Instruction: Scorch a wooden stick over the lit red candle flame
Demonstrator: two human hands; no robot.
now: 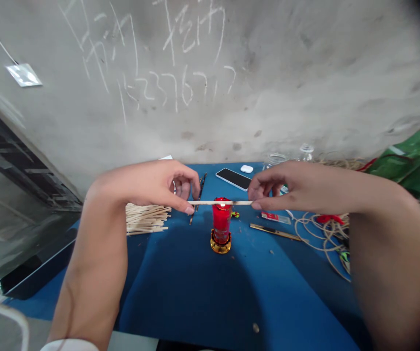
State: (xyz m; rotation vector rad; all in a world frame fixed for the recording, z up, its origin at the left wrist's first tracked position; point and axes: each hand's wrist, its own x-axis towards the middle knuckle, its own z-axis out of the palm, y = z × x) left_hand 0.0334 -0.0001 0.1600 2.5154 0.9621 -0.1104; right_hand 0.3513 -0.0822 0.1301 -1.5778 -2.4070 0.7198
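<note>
A slim, pale wooden stick (213, 203) is level across the mouth of a red glass candle holder (221, 222), which stands upright on its gold base (220, 248) on a blue tabletop (195, 297). A bright glow shows at the rim, just under the stick, and a stretch right of the candle looks darkened; whether wood and glass touch, I cannot tell.

The left hand (166, 185) pinches one end between thumb and fingers, its other fingers loosely curled. The right hand (285, 183) has the opposite end in a matching light pinch, half closed — both wrists arch high, with the fingertips out to either side of the glow.

To do this well, I would keep both ends at one height, turn the stick slowly for even heat, and bend with gentle, equal pressure. The thin wood would probably scorch or snap if held still or forced; the fingers are best kept well out from the rim.

Beside the left forearm lies a pile of similar pale sticks (147, 220); slender dark sticks (203, 186) lie beyond the left fingertips. Farther back is a phone (233, 179) — and, to the right, loose loops of cord (327, 241).
</note>
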